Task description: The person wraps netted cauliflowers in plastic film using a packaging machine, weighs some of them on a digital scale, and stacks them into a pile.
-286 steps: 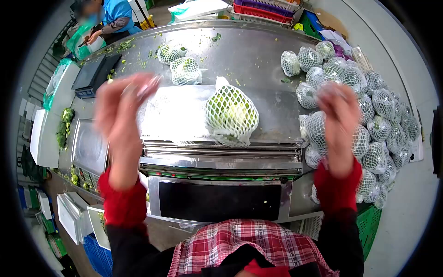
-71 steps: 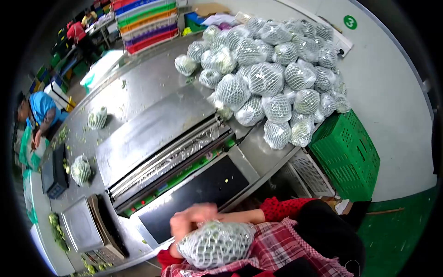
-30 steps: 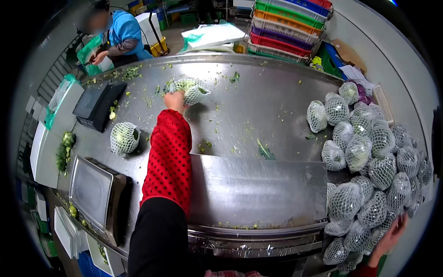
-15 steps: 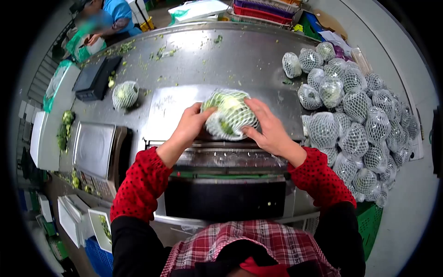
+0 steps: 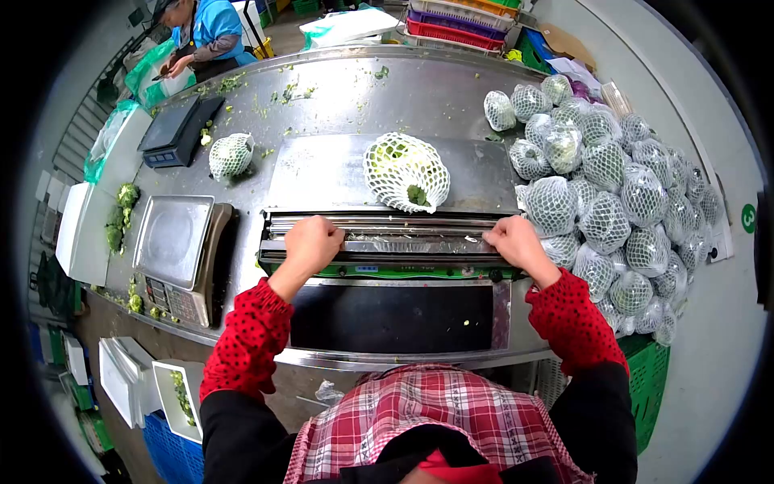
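My left hand (image 5: 314,242) is closed in a pinch at the left part of the film wrapping machine (image 5: 387,270). Near the machine's right end my right hand (image 5: 516,241) pinches in the same way. Clear plastic film (image 5: 411,244) lies wrinkled across the rollers between them, and its edge seems to run into both hands, though my fingers hide the grip. Just beyond the machine, a pale green vegetable head in a white foam net (image 5: 405,173) rests on the metal plate (image 5: 314,173), touched by neither hand.
Many netted, film-wrapped heads (image 5: 613,194) are piled at the right. Another netted head (image 5: 231,156) sits at the left, near a weighing scale (image 5: 173,242) and a dark scale (image 5: 177,133). A co-worker (image 5: 205,36) is at the far left. Green scraps litter the steel table (image 5: 347,89).
Both hands have let go of the netted vegetable head, leaving it on the plate. They have moved toward me and apart, down to the wrapping machine, and closed there.
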`<state>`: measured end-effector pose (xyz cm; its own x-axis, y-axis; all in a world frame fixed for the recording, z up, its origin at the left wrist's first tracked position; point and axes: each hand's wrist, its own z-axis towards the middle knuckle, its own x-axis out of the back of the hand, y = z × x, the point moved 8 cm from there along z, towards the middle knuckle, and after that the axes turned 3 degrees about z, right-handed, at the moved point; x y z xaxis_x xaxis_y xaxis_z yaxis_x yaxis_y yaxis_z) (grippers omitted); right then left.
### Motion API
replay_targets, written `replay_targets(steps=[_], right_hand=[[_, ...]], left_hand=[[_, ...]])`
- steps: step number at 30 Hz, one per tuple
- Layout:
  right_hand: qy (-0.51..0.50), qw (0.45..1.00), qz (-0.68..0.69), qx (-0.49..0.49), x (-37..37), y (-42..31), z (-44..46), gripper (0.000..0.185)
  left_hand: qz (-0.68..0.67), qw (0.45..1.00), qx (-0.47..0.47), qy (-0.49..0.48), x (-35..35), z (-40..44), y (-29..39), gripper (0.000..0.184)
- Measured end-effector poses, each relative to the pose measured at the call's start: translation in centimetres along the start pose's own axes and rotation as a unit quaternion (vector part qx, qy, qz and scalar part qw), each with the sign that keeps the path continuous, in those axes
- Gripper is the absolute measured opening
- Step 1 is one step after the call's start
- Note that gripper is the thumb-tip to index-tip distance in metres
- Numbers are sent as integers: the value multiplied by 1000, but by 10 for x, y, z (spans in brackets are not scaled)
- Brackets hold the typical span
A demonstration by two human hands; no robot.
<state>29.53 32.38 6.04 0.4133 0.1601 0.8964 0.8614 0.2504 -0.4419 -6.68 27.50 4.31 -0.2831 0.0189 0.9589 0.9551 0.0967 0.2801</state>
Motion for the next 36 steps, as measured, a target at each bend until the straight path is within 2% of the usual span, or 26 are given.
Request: replay_targets(steps=[1,2,3,4,6,7,9,10,11,12,13,14,15,16,17,18,19,20,21,22,23,26,29,31,34,36], right_hand=[[-13,997,80,8,-2,2,-3,46],[-23,987,156,20,-2,4,-2,42],[-153,916,350,-123,-6,5,-31,32],[-196,901,372,-106,6,-12,-56,28],[-207,809,517,-187,24,-33,-88,25],[-194,794,555,-157,48,-51,-82,23],[-54,704,703,81,110,-78,-32,27],[-51,626,759,170,136,-104,1,31],[112,528,838,76,135,-93,35,35],[168,605,772,98,121,-86,77,33],[138,738,657,70,70,-57,108,26],[106,847,520,40,24,-28,137,20],[35,866,498,17,-10,-17,140,15],[-35,880,474,-3,-37,-15,135,16],[-71,785,615,9,-37,-36,125,30],[-88,813,573,60,-31,-46,125,36],[-105,835,529,107,-30,-54,119,43],[-109,833,533,101,-29,-56,115,43],[-73,886,419,184,-17,-67,113,46],[-34,919,291,264,-8,-79,110,49],[-34,918,292,266,-9,-80,112,49],[18,917,245,313,-1,-86,108,57],[-117,922,306,208,36,-103,74,43],[-167,902,304,258,52,-124,26,37],[-272,889,335,154,3,-104,-51,26],[-359,782,504,-79,-33,-80,-94,28]], left_hand=[[3,1000,-2,1,2,-5,-4,38],[-126,991,13,-39,-2,-14,-13,36],[-253,964,25,-78,-5,-24,-19,34],[-341,927,62,-143,4,-45,-22,33],[-535,811,79,-224,46,-83,2,37],[-637,731,58,-238,69,-87,22,40],[-724,657,-188,-98,159,-50,64,45],[-754,645,-118,34,172,-16,74,43],[-765,620,-53,166,184,16,77,41],[-655,728,-100,176,175,64,74,36],[-528,816,-148,184,143,106,65,31],[-386,914,-92,88,92,131,52,22],[-227,973,-29,-11,43,144,34,13],[-357,931,-77,-10,20,141,28,7],[-479,869,-121,-14,6,129,24,13],[-509,857,-60,-55,27,110,35,33],[-525,845,-90,-39,34,102,34,51],[-379,906,-189,-5,38,95,43,60],[-219,932,-287,34,42,88,54,68],[-33,912,-404,60,45,74,73,78],[-57,902,-413,114,43,73,72,79],[-98,894,-404,166,59,76,81,74],[-285,883,-363,82,61,49,65,60],[-281,897,-339,45,89,2,87,52],[-379,882,-237,-151,42,-70,73,48],[-517,813,-124,-237,-7,-109,58,44]])
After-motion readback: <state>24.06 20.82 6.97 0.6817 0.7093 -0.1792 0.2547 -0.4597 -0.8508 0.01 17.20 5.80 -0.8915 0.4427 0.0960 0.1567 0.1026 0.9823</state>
